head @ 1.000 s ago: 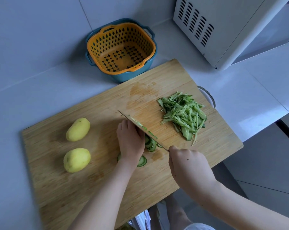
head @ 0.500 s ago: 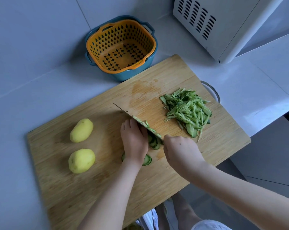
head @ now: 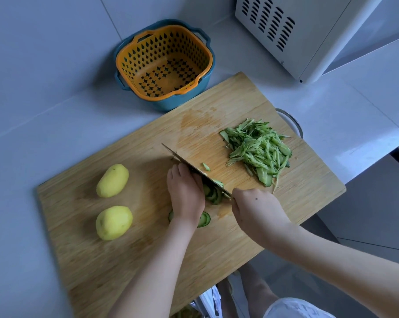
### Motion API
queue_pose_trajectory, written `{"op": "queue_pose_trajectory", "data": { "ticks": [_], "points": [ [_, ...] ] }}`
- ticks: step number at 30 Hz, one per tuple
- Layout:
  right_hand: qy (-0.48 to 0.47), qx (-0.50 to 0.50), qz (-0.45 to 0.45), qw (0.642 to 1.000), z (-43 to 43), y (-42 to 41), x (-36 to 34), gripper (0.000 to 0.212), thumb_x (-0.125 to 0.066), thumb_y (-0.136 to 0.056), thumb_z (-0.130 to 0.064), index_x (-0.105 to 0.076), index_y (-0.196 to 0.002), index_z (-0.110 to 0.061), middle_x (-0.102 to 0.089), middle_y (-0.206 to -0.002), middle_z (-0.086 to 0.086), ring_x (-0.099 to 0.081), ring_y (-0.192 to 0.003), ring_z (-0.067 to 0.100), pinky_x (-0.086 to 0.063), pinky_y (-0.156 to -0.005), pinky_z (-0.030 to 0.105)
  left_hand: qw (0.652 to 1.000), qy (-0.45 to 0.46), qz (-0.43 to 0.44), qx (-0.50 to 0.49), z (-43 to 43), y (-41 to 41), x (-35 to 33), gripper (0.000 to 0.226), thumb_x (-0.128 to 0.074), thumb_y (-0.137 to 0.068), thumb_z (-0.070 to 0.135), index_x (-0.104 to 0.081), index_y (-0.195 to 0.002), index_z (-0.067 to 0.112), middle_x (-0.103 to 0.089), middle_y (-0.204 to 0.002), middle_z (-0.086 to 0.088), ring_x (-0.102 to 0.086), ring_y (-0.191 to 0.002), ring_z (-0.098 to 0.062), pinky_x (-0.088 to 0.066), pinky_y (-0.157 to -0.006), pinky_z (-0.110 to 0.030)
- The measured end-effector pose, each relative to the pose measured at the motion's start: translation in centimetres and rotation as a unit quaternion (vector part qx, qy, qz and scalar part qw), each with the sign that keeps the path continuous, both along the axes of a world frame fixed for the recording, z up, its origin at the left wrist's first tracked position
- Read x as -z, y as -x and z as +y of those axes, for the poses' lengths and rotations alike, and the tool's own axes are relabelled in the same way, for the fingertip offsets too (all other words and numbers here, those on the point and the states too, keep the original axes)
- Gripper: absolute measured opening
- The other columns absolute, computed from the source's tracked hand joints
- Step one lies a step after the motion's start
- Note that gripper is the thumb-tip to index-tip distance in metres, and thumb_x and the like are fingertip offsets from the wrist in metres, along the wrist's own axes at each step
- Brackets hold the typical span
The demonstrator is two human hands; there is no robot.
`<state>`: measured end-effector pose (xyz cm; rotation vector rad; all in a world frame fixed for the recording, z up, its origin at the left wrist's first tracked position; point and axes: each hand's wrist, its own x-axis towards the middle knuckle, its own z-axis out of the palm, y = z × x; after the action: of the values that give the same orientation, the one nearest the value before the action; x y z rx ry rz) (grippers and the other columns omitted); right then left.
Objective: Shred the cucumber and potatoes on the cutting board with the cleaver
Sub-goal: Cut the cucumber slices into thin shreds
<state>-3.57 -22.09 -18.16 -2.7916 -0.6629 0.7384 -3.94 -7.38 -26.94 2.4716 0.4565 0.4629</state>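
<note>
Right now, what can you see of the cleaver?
The metal cleaver shows almost edge-on, a thin dark line running diagonally across the bamboo cutting board, tip away from the person. Its handle is hidden inside the right hand, which grips it. Knuckles of the left hand lie close against its left face, and its edge meets the green cucumber slices beneath.

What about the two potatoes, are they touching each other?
Apart. The head view shows bare cutting board between the farther potato and the nearer potato.

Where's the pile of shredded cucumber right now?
In the head view, the shredded cucumber pile sits at the right end of the cutting board, just beyond the cleaver.
</note>
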Motion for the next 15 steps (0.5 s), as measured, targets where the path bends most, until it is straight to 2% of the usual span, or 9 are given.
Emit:
{"op": "queue_pose_trajectory", "data": {
  "ticks": [4,7,9,11,15],
  "points": [
    [-0.003,0.006,0.014,1.0,-0.1,-0.7,-0.4,0.036,-0.038,-0.094,-0.012,-0.025,-0.061,-0.019,-0.038,-0.059,-0.002,-0.038,-0.052,0.019,-0.025,-0.044,0.026,1.0,0.018,-0.013,-0.016,-0.1,0.1,0.0,0.023,-0.029,-0.085,0.01,-0.05,-0.079,0.005,-0.05,-0.072,-0.012,-0.041,-0.066,-0.02,-0.04,-0.066,-0.034],
    [-0.002,0.01,0.014,1.0,-0.9,0.0,-0.8,0.028,-0.036,-0.095,-0.014,-0.034,-0.068,-0.016,-0.04,-0.061,-0.001,-0.04,-0.054,0.02,-0.027,-0.046,0.025,1.0,0.006,0.006,-0.018,-0.1,0.0,0.0,0.027,-0.028,-0.087,0.012,-0.053,-0.083,0.001,-0.055,-0.077,-0.016,-0.05,-0.07,-0.028,-0.045,-0.068,-0.04],
    [-0.008,0.005,0.024,1.0,-0.1,-0.3,-0.3,0.022,-0.038,-0.094,-0.011,-0.038,-0.072,-0.014,-0.043,-0.063,0.0,-0.046,-0.06,0.024,-0.032,-0.048,0.028,1.0,0.008,-0.012,-0.016,-0.1,0.1,0.1,0.024,-0.03,-0.087,0.008,-0.053,-0.081,0.002,-0.054,-0.074,-0.015,-0.046,-0.067,-0.023,-0.041,-0.065,-0.034],
    [-0.011,-0.001,0.027,1.0,0.5,-0.8,-0.1,0.029,-0.039,-0.094,-0.012,-0.033,-0.066,-0.017,-0.042,-0.062,-0.001,-0.045,-0.06,0.023,-0.03,-0.046,0.028,0.999,0.01,-0.023,-0.023,-0.1,0.1,0.1,0.02,-0.032,-0.086,0.006,-0.052,-0.079,0.004,-0.053,-0.072,-0.014,-0.041,-0.068,-0.018,-0.038,-0.065,-0.032],
    [0.003,0.005,0.016,1.0,-1.5,-0.1,-0.9,0.032,-0.035,-0.096,-0.017,-0.031,-0.064,-0.018,-0.039,-0.06,-0.002,-0.039,-0.054,0.019,-0.027,-0.046,0.025,1.0,0.019,-0.009,-0.023,-0.1,0.2,0.1,0.028,-0.026,-0.086,0.013,-0.052,-0.082,0.002,-0.055,-0.076,-0.016,-0.05,-0.07,-0.028,-0.046,-0.069,-0.041]
  ]
}}
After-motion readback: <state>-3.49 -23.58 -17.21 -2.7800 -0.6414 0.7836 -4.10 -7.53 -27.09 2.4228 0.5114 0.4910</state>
